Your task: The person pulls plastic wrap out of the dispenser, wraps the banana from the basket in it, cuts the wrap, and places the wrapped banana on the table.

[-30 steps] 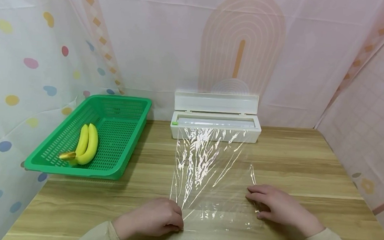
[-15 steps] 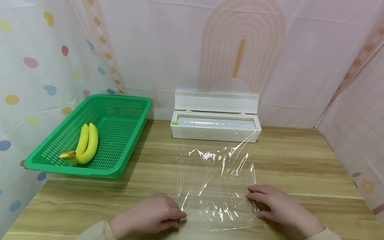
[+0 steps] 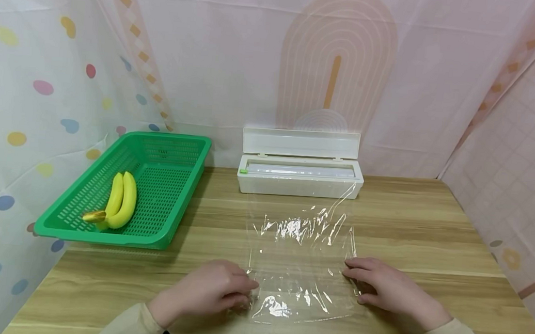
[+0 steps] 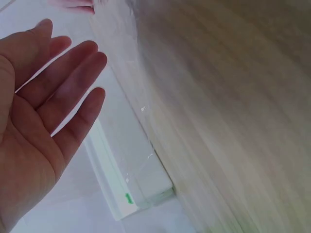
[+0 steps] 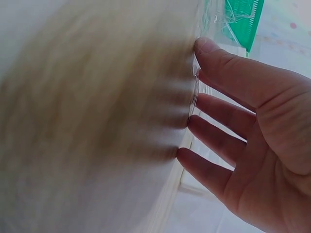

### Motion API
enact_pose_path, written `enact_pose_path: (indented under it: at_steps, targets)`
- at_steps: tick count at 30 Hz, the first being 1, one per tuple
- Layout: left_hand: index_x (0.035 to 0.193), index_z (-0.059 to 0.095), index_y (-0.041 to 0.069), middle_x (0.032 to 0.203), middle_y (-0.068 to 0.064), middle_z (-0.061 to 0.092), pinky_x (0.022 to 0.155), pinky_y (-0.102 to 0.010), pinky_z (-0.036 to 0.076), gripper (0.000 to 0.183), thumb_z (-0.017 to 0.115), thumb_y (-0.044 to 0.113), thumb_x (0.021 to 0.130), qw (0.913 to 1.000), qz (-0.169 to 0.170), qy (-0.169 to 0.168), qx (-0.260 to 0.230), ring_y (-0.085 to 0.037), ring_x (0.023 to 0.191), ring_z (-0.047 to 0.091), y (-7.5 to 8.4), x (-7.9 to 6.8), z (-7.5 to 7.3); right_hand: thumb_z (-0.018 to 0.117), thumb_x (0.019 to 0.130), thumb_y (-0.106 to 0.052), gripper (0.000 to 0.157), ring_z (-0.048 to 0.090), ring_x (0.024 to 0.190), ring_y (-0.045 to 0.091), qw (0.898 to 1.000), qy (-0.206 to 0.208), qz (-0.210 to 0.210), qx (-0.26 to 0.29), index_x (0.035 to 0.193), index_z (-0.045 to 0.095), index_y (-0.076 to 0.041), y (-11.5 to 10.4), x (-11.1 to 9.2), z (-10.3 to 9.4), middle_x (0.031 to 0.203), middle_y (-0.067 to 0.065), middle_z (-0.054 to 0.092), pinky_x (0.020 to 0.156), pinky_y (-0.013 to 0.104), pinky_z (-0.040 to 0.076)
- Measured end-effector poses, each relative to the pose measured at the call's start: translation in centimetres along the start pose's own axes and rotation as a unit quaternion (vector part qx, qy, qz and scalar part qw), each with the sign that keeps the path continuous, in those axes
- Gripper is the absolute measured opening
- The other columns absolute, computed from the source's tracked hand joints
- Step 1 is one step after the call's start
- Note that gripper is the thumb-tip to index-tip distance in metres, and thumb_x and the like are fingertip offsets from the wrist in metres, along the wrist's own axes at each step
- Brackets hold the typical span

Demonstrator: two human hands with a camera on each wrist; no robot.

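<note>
I saw the left hand [image 3: 207, 291], fingers loosely extended, at the edge of the film [image 3: 297, 241] at eight o'clock; the right hand [image 3: 385, 286], fingers slack, touched its opposite edge at four, presumably keeping it spread on the worktop [image 3: 430, 240]. The box [image 3: 301, 161] sat at twelve, the basket [image 3: 104, 238] of bananas [image 3: 128, 206] at ten. Since a second earlier, the left hand had crept towards twelve.

The right grip [image 5: 265, 145], a bare hand, comes in from the right, fingers spread, their tips touching crinkled clear film [image 5: 210, 17] at the blurred bench [image 5: 97, 107]. A green basket [image 5: 242, 17] and dotted cloth [image 5: 291, 48] show upper right.
</note>
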State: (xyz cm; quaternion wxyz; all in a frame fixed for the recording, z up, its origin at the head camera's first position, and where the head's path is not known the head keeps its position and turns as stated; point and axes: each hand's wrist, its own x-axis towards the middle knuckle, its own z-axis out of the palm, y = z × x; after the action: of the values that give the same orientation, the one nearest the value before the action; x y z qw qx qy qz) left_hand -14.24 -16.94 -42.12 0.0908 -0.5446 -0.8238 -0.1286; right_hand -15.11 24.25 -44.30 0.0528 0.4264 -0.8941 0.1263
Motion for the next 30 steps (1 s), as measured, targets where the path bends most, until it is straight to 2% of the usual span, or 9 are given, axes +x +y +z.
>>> enact_pose_path:
  at_steps: [5, 12, 19, 26, 30]
  targets:
    - [0.110, 0.072, 0.007, 0.095, 0.002, 0.072, 0.081, -0.027, 0.055, 0.028, 0.078, 0.018, 0.085, 0.9995, -0.021, 0.022, 0.010, -0.010, 0.087, 0.067, -0.5, 0.3, -0.5, 0.084, 0.077, -0.022, 0.054, 0.057, 0.118, 0.036, 1.000, -0.004, 0.006, 0.003, 0.125, 0.067, -0.006, -0.1, 0.0, -0.1, 0.133, 0.015, 0.059, 0.095, 0.053, 0.048]
    - [0.109, 0.072, 0.006, 0.097, 0.000, 0.072, 0.086, -0.035, 0.055, 0.029, 0.077, 0.022, 0.085, 0.9978, -0.060, 0.017, 0.020, -0.014, 0.090, 0.068, -0.8, 0.4, -1.2, 0.084, 0.076, -0.021, 0.054, 0.057, 0.117, 0.036, 1.000, 0.000, -0.002, -0.002, 0.124, 0.067, -0.006, 0.0, 0.0, 0.0, 0.132, 0.015, 0.060, 0.094, 0.052, 0.049]
    - [0.109, 0.072, 0.006, 0.098, -0.003, 0.072, 0.086, -0.039, 0.055, 0.031, 0.079, 0.022, 0.083, 0.9954, -0.076, 0.040, 0.043, -0.017, 0.091, 0.068, -1.1, 0.4, -1.6, 0.084, 0.076, -0.021, 0.054, 0.057, 0.118, 0.035, 1.000, -0.001, 0.001, 0.004, 0.125, 0.067, -0.007, 0.0, -0.1, 0.0, 0.133, 0.014, 0.059, 0.094, 0.052, 0.049]
    - [0.109, 0.073, 0.005, 0.100, -0.005, 0.072, 0.086, -0.042, 0.054, 0.034, 0.083, 0.017, 0.079, 0.9890, -0.106, 0.068, 0.077, -0.022, 0.093, 0.068, -2.0, -0.1, -2.5, 0.085, 0.075, -0.021, 0.054, 0.057, 0.117, 0.035, 1.000, 0.001, -0.001, 0.002, 0.125, 0.067, -0.007, 0.0, -0.1, 0.0, 0.132, 0.014, 0.060, 0.094, 0.051, 0.049]
    - [0.107, 0.074, 0.007, 0.101, -0.005, 0.073, 0.084, -0.045, 0.054, 0.035, 0.085, 0.017, 0.076, 0.9825, -0.123, 0.096, 0.101, -0.024, 0.093, 0.068, -2.5, -0.4, -3.2, 0.085, 0.075, -0.021, 0.054, 0.057, 0.117, 0.035, 1.000, 0.001, 0.001, 0.001, 0.124, 0.067, -0.008, 0.0, -0.1, 0.0, 0.132, 0.013, 0.060, 0.094, 0.051, 0.049]
